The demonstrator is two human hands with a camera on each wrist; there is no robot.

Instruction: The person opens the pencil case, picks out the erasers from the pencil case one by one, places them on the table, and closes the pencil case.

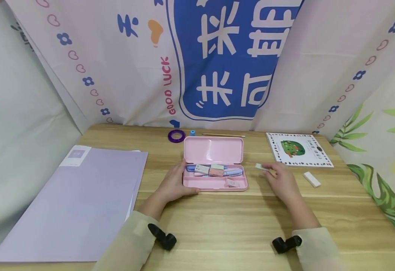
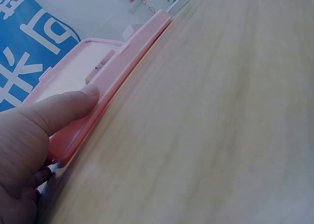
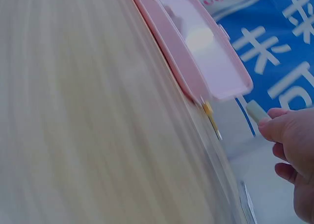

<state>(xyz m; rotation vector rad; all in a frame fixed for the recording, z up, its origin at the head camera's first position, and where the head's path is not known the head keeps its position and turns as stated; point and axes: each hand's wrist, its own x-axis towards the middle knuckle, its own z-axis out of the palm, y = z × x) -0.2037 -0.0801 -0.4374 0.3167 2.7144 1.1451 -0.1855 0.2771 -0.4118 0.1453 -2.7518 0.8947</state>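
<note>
An open pink pencil case [image 1: 214, 165] lies in the middle of the wooden table [image 1: 231, 229], with pens and small erasers inside. My left hand [image 1: 175, 182] holds its left front corner, thumb [image 2: 68, 106] laid on the case's front rim [image 2: 127, 62]. My right hand [image 1: 278, 178] hovers just right of the case and pinches a small pale eraser [image 1: 260, 166] between thumb and fingers; the same eraser [image 3: 257, 111] shows at the fingertips [image 3: 277, 128] in the right wrist view, beside the raised lid [image 3: 201, 42].
A lilac folder [image 1: 78, 203] covers the table's left side. A white eraser [image 1: 311, 179] and a picture book [image 1: 299, 149] lie to the right. Behind the case are a purple tape roll [image 1: 176, 135], a small blue item [image 1: 192, 132] and a pencil [image 1: 223, 135]. Curtains wall the table.
</note>
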